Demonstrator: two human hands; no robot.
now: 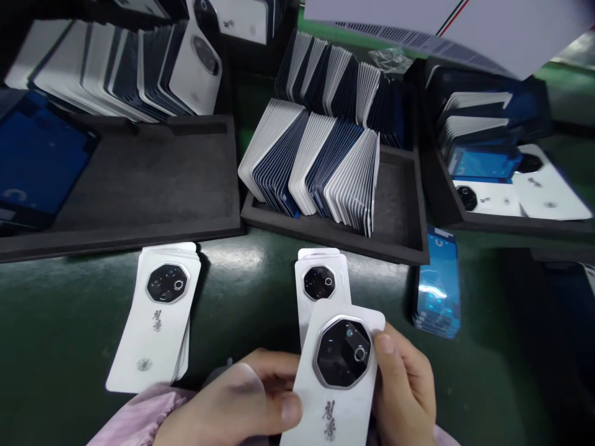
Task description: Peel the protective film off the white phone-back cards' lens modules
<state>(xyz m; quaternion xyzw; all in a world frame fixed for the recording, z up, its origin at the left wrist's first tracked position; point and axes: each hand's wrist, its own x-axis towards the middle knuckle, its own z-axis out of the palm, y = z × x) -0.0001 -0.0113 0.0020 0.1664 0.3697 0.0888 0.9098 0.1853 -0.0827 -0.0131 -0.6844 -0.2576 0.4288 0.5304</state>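
A white phone back cover with a dark eight-sided camera patch and black lettering is held between my hands, its lower end cut off by the frame. My left hand pinches its left edge between thumb and fingers. On the right edge, my right hand grips it with the thumb on the front face. Partly behind it lies a small stack of similar white covers. Left of my hands, another stack of white covers rests on the dark green table.
A black tray holds leaning rows of white and dark blue covers. More covers fill a left tray and a right tray. A stack of blue film-covered pieces lies to the right. White cardboard overhangs the back.
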